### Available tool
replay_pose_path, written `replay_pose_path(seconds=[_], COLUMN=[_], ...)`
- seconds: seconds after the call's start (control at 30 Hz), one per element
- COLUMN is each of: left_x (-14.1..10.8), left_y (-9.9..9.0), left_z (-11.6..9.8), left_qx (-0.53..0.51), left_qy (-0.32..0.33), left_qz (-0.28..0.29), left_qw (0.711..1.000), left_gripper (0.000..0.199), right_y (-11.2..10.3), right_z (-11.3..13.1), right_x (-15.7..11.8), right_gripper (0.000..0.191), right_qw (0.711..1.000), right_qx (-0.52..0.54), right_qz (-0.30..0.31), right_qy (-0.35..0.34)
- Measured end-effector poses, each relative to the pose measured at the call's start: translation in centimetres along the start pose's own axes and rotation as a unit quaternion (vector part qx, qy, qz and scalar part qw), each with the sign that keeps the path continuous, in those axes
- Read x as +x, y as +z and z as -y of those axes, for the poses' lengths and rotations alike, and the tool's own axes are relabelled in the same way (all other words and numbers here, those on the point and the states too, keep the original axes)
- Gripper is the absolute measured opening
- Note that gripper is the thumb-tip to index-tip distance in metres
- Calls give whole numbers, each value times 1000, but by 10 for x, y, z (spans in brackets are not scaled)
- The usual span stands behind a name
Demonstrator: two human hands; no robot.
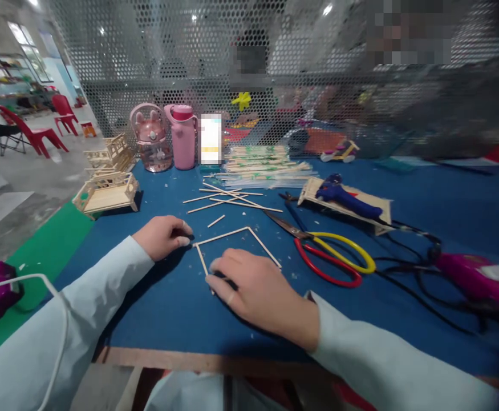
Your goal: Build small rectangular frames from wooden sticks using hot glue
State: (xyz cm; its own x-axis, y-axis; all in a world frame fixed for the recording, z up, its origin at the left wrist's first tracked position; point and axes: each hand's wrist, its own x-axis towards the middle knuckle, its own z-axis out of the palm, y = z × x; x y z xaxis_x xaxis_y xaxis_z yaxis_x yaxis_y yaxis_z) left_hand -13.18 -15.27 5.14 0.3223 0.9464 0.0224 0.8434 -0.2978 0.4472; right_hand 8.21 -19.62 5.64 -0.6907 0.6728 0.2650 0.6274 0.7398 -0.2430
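Note:
Three thin wooden sticks lie joined end to end on the blue tabletop, forming a three-sided outline with its near side open. My left hand (163, 237) has its fingers curled in, thumb and fingertips at the outline's far left corner; what they pinch is hidden. Between the thumb and forefinger of my right hand (258, 288) is the left wooden stick (202, 258). The far stick (223, 236) runs between the two far corners, and the right stick (264, 247) passes behind my right knuckles. A short stick piece (215, 221) lies just beyond the outline.
Loose sticks (232, 197) and bundled sticks (262, 162) lie farther back. On the right are scissors (332, 251), a blue glue gun (349, 201) on a small wooden stand (380, 212), and black cables. Small wooden models (108, 194) and pink bottles (184, 140) stand back left, before a mesh screen.

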Motion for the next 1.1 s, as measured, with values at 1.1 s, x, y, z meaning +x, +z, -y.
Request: replay_pose_path(seconds=[1.1], left_x=[7], left_y=[13], left_z=[-11], left_qx=[41], left_qy=[-91], left_qz=[-19], left_qw=[995], left_gripper=[15], right_y=[28], right_z=[-5], right_x=[26], right_gripper=[22], right_qw=[994], right_qx=[50], right_qz=[16], right_qy=[101])
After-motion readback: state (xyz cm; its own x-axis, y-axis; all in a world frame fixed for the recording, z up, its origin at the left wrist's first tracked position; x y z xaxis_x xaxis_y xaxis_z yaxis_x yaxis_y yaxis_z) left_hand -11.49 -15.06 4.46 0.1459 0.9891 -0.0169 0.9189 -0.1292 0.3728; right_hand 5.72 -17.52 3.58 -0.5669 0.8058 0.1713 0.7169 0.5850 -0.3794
